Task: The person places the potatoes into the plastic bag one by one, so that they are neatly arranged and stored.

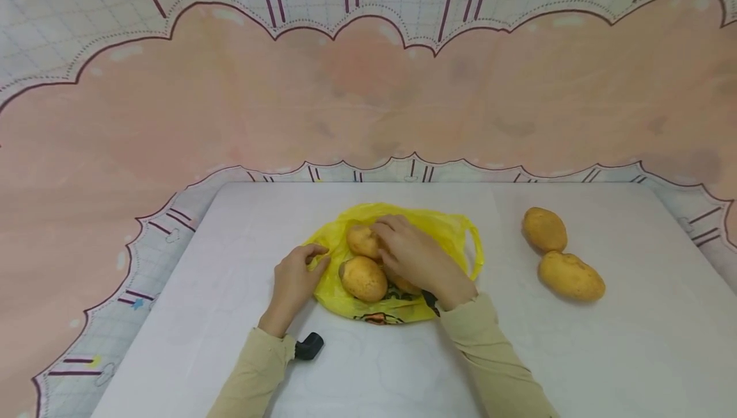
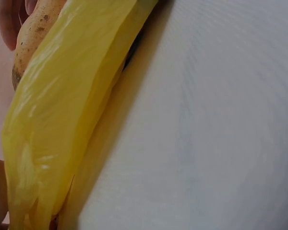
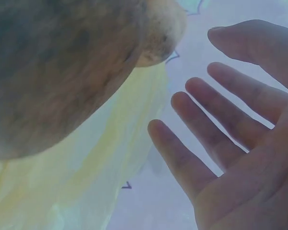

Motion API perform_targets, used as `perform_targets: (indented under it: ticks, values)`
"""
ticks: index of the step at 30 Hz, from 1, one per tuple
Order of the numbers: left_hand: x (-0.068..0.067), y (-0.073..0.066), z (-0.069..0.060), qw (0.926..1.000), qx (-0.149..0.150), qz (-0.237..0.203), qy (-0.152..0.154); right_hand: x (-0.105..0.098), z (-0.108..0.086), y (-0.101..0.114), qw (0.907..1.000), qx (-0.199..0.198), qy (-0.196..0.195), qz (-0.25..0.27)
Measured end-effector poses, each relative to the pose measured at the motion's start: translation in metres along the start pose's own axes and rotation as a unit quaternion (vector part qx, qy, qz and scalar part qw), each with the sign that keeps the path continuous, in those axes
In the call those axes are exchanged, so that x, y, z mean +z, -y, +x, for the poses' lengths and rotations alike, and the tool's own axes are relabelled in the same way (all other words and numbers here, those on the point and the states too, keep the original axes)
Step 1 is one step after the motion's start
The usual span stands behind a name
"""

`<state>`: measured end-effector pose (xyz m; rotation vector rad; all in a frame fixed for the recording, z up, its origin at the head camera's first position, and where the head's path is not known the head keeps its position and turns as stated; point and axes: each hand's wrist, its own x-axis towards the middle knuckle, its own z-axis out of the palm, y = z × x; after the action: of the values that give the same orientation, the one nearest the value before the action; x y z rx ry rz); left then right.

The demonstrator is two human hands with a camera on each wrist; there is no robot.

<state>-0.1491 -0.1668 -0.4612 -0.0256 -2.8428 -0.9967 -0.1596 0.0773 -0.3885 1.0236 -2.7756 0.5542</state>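
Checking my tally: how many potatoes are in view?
5. Right of the yellow bag: a farther potato and a nearer potato. At the bag: a back potato, a front potato, and a third potato partly under the right hand. Hand or bag may hide more.

Spread fingers hang near two potatoes

head view evenly lit; left wrist dim; right wrist hazy, potato blurred
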Motion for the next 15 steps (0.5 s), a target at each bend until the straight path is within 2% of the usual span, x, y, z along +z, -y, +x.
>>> perform_targets:
  ticks: [9,15]
  values:
    - [0.0,0.001,0.0,1.0,-0.001,0.001,-0.002,-0.001,-0.01,-0.008,1.0,0.003,0.005,-0.001]
    - [0.001,0.0,0.0,1.0,0.001,0.003,0.0,-0.008,-0.02,-0.017,0.9996,0.017,0.005,-0.02]
